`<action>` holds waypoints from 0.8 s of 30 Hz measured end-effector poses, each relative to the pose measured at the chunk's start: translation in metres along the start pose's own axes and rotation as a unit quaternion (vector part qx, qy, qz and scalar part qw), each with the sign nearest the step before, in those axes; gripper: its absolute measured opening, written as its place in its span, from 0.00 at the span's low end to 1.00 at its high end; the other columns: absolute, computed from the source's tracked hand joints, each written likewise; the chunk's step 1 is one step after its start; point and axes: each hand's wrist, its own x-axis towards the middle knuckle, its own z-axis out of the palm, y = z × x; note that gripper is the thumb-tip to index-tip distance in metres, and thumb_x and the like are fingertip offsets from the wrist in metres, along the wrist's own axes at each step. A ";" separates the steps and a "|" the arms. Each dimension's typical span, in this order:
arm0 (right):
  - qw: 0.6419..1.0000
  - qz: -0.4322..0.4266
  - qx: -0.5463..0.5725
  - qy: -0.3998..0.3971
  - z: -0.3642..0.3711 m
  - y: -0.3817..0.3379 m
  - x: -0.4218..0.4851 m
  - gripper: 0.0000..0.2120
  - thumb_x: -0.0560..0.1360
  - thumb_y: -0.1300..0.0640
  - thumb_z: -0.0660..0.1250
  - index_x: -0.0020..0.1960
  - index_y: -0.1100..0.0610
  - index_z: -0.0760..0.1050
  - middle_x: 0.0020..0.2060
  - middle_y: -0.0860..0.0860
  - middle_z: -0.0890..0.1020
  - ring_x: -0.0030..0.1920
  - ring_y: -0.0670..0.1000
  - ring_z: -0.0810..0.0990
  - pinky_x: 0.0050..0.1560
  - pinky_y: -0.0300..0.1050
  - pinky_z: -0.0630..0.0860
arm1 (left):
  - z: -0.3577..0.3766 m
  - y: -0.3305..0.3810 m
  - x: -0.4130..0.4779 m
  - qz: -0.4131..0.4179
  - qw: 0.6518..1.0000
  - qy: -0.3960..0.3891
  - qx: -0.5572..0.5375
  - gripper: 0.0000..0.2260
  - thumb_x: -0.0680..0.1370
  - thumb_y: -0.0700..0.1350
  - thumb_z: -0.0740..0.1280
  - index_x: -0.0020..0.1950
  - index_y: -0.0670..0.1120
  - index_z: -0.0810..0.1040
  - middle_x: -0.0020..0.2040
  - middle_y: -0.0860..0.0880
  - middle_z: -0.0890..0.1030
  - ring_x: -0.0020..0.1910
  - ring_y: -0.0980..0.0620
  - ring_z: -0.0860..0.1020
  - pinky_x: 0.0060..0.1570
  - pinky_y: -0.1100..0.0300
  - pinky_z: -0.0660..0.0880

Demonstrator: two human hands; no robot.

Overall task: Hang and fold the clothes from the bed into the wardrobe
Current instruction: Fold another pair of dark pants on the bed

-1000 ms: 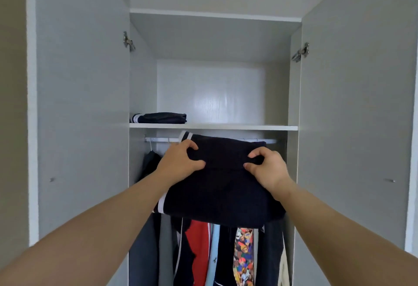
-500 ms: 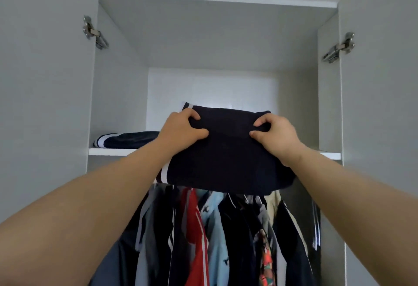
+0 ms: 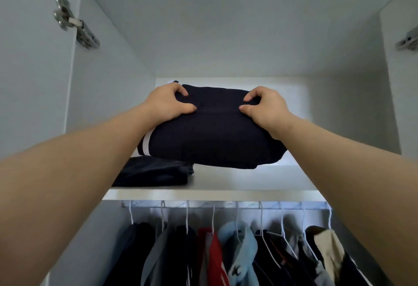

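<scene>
Left hand [image 3: 168, 102] and right hand [image 3: 264, 107] are both raised into the upper compartment of the wardrobe [image 3: 108, 95]; each grips a folded navy garment [image 3: 212, 136], thumb on its top face, fingers curled over its far edge; the garment spans the gap between the two hands and extends back under both wrists; white stripes show on its edge just under the left wrist. Below both hands is the white shelf [image 3: 237, 184]; whether the garment's underside touches it cannot be told. Under the left forearm a second folded dark garment [image 3: 156, 172] lies flat on the shelf, partly overlapped by the held one. Beneath the shelf and between the forearms is a rail [image 3: 226, 204]; white hangers [image 3: 187, 215] carry hanging clothes [image 3: 239, 247], dark, red, pale blue, beige. A door hinge [image 3: 74, 25] sits up and left of the left hand.
</scene>
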 end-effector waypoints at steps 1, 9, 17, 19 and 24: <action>1.000 0.000 0.013 -0.006 0.012 -0.001 0.005 0.07 0.71 0.60 0.71 0.46 0.54 0.74 0.48 0.50 0.73 0.47 0.48 0.71 0.48 0.38 0.67 | -0.004 -0.008 0.005 -0.005 1.000 0.001 0.010 0.15 0.68 0.51 0.74 0.51 0.53 0.74 0.54 0.54 0.71 0.50 0.52 0.72 0.47 0.61 0.67; 0.995 -0.013 0.087 -0.046 0.107 -0.005 0.043 0.06 0.72 0.60 0.70 0.45 0.53 0.73 0.57 0.55 0.74 0.44 0.49 0.72 0.45 0.39 0.68 | -0.036 -0.071 0.038 -0.048 0.994 0.003 0.095 0.16 0.69 0.50 0.74 0.54 0.51 0.75 0.52 0.51 0.72 0.49 0.52 0.71 0.48 0.61 0.66; 0.960 0.092 0.087 -0.251 0.197 0.023 0.019 0.10 0.72 0.51 0.68 0.49 0.56 0.74 0.50 0.52 0.77 0.49 0.52 0.77 0.46 0.42 0.73 | -0.024 -0.167 0.028 -0.188 0.908 -0.262 0.268 0.19 0.75 0.53 0.67 0.65 0.51 0.72 0.66 0.51 0.71 0.63 0.49 0.71 0.65 0.55 0.66; 0.910 0.175 0.108 -0.360 0.202 0.033 0.014 0.21 0.74 0.45 0.65 0.58 0.60 0.73 0.52 0.56 0.79 0.48 0.54 0.79 0.45 0.45 0.75 | -0.018 -0.184 0.021 -0.218 0.880 -0.325 0.269 0.16 0.79 0.48 0.63 0.67 0.51 0.71 0.70 0.50 0.69 0.66 0.51 0.69 0.69 0.55 0.63; 0.901 0.236 0.178 -0.319 0.202 0.036 0.021 0.20 0.74 0.55 0.65 0.62 0.66 0.70 0.48 0.60 0.78 0.38 0.54 0.77 0.31 0.40 0.71 | -0.020 -0.178 0.028 -0.236 0.864 -0.314 0.315 0.22 0.80 0.52 0.59 0.73 0.48 0.62 0.73 0.48 0.63 0.70 0.49 0.64 0.67 0.58 0.60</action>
